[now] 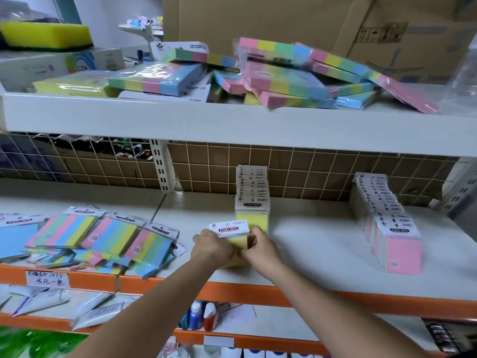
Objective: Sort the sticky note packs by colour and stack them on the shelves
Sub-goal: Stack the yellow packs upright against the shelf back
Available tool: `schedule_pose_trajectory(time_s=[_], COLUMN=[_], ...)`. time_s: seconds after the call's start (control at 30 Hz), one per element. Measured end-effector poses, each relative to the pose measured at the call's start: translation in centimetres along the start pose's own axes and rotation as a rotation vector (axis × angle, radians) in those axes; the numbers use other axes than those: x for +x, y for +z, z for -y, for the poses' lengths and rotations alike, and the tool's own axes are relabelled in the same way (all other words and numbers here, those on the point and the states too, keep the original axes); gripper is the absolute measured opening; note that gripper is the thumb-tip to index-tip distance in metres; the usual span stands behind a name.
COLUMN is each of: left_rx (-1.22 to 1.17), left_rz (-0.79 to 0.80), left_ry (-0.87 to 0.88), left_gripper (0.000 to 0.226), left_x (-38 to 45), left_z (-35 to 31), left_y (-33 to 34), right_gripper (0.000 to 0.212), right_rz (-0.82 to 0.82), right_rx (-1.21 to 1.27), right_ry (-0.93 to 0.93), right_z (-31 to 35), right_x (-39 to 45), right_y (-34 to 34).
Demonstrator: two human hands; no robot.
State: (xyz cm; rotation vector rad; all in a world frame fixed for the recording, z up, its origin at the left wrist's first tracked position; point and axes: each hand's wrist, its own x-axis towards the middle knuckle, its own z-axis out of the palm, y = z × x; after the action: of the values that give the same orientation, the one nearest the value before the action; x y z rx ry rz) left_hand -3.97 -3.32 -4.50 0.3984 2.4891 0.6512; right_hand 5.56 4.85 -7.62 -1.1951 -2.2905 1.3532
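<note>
White metal shelving with orange front edges fills the view, backed by a wire grid and brown cardboard. On the middle shelf, near its front edge, both hands hold a yellow sticky note pack with a white header card reading "STICKY NOTE". The left hand grips the pack's left side with curled fingers; the right hand grips its right side, thumb and fingers closed round the pack. The pack stands upright, tilted slightly, just in front of a row of yellow packs that runs back toward the grid.

Well apart to the right on the same shelf stands a row of pink packs, upright, header cards overlapping front to back. To the left lies a loose heap of striped multicolour packs, flat and overlapping, with a blue pack at the far left edge.

On the upper shelf lies a second heap of striped packs, tilted against one another. Large cardboard boxes stand behind them. A yellow sponge sits at upper left.

A handwritten label is fixed to the orange edge. White tubes and small bottles lie on the lower shelf.
</note>
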Motion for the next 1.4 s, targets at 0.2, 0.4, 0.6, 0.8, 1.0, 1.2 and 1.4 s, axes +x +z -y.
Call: schedule_pose_trajectory(time_s=[0.2, 0.4, 0.6, 0.8, 1.0, 1.2, 1.4], left_rx=[-0.171, -0.316, -0.234, -0.041, 0.165, 0.311, 0.289], left_rz=[0.009, -0.048, -0.089, -0.128, -0.116, -0.059, -0.012], left_ry=[0.146, 0.287, 0.338, 0.351, 0.377, 0.442, 0.44], left_gripper=[0.036, 0.029, 0.013, 0.024, 0.035, 0.033, 0.035], left_x=[0.1, 0.1, 1.1, 2.1, 3.0, 3.6, 3.8], left_z=[-2.1, -3.1, -1.5, -0.8, -0.3, 0.0, 0.2], left_y=[1.5, 2.9, 4.6, 4.7, 4.3, 4.3, 4.0], right_gripper=[0.026, 0.021, 0.028, 0.035, 0.039, 0.035, 0.036], right_rz=[-0.132, -0.231, -0.214, -0.223, -0.227, -0.171, -0.179], right_rx=[-0.079, -0.144, -0.175, -0.286, -0.458, -0.637, -0.648], right_ry=[-0.011, -0.007, -0.01, -0.009, 0.005, -0.034, -0.02], right_z=[-0.6, -0.7, -1.9, -2.3, -2.0, -1.8, -1.9], right_x=[0.5, 1.2, 1.4, 1.8, 1.9, 2.1, 2.2], right_y=[-2.7, -4.5, -3.7, -3.0, -3.2, -2.9, -2.7])
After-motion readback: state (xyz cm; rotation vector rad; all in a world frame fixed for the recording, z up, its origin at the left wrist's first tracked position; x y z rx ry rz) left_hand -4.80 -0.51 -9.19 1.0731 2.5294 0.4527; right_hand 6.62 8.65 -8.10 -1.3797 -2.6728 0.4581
